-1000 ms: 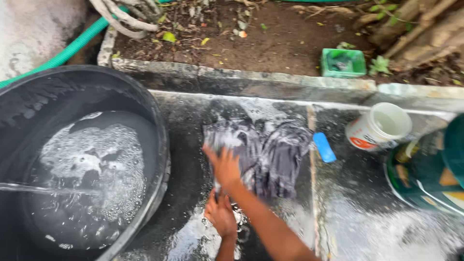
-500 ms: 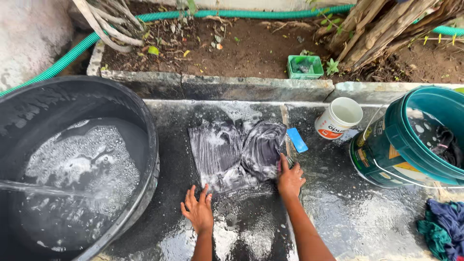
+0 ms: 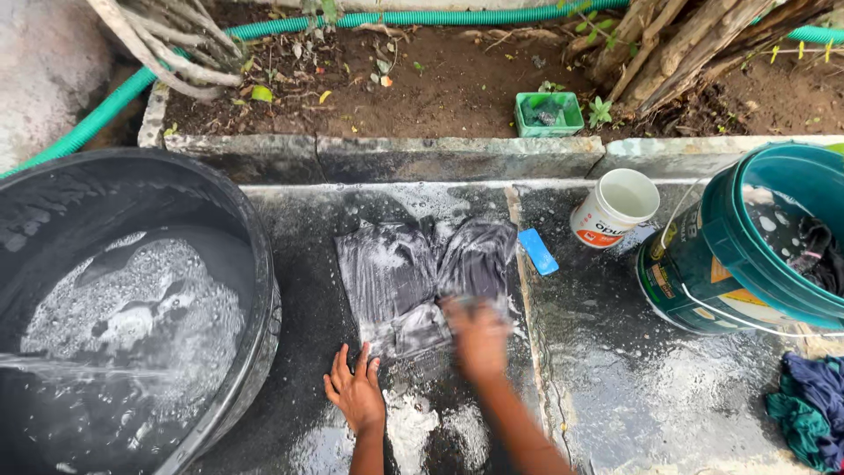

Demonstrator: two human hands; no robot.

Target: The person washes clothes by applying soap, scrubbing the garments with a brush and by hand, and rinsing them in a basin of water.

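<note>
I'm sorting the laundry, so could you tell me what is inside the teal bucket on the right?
Inside the teal bucket, a dark garment lies against the wall, with white suds nearby. The bucket's bottom is hidden by its near rim and the picture's edge.

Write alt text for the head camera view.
A person's right hand, blurred, presses on a soapy dark garment spread on a wet stone slab, while the left hand lies flat beside it. A black tub of sudsy water stands left; a blue soap bar, white cup and teal bucket right.
</note>
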